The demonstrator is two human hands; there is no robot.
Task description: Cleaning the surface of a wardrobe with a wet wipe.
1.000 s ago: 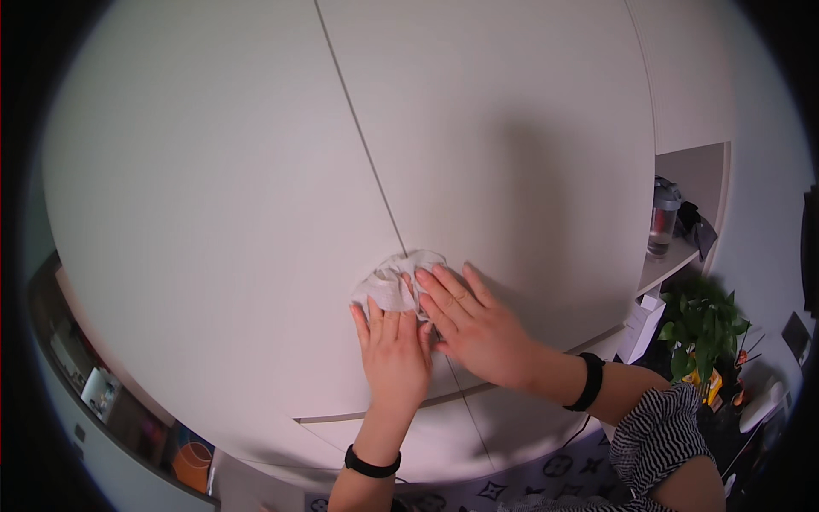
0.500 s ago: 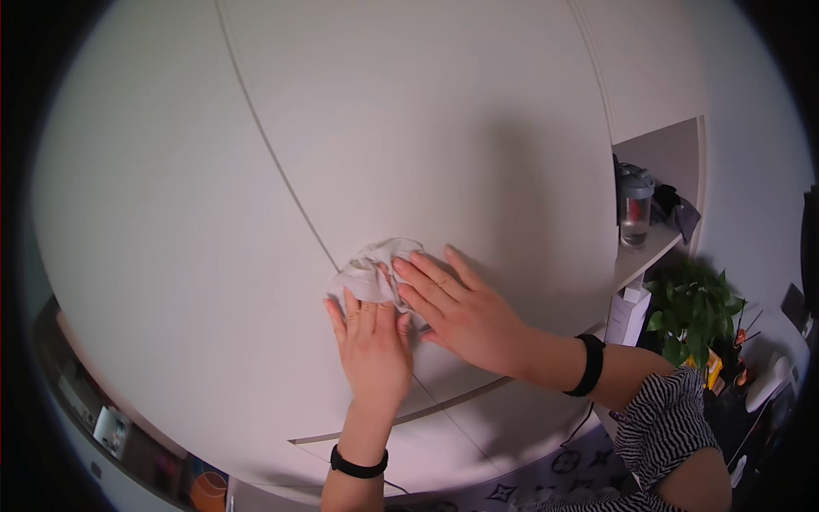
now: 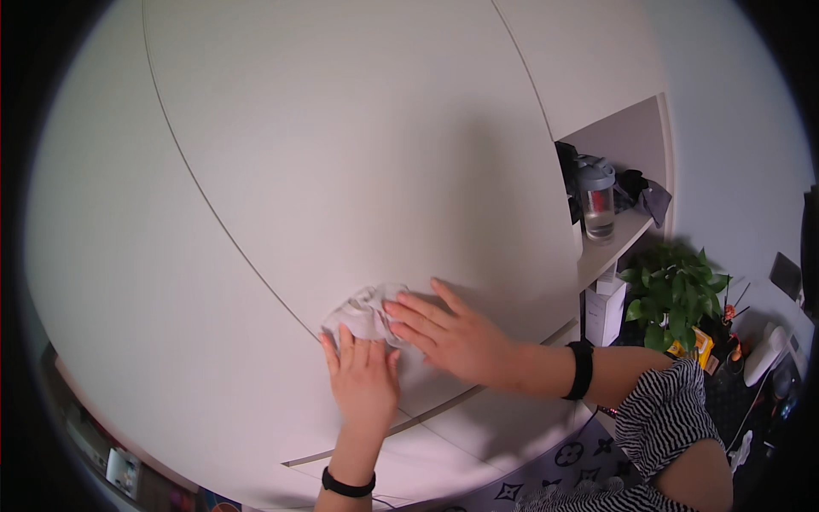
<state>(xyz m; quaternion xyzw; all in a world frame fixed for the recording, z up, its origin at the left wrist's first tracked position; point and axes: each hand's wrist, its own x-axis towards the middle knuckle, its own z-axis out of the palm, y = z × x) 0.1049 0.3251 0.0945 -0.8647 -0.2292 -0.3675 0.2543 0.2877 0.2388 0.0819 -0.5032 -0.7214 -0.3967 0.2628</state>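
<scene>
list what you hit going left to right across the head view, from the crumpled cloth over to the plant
crumpled white cloth → right hand → black wristband → clear bottle with grey lid on the shelf → green potted plant

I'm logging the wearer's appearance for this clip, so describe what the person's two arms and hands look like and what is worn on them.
Both hands are bare, without gloves or rings that can be made out. The left hand has a thin black band around its wrist. The right hand has a wider black band on its wrist. Both forearms are uncovered; a black-and-white striped sleeve starts higher up the right arm.
</scene>
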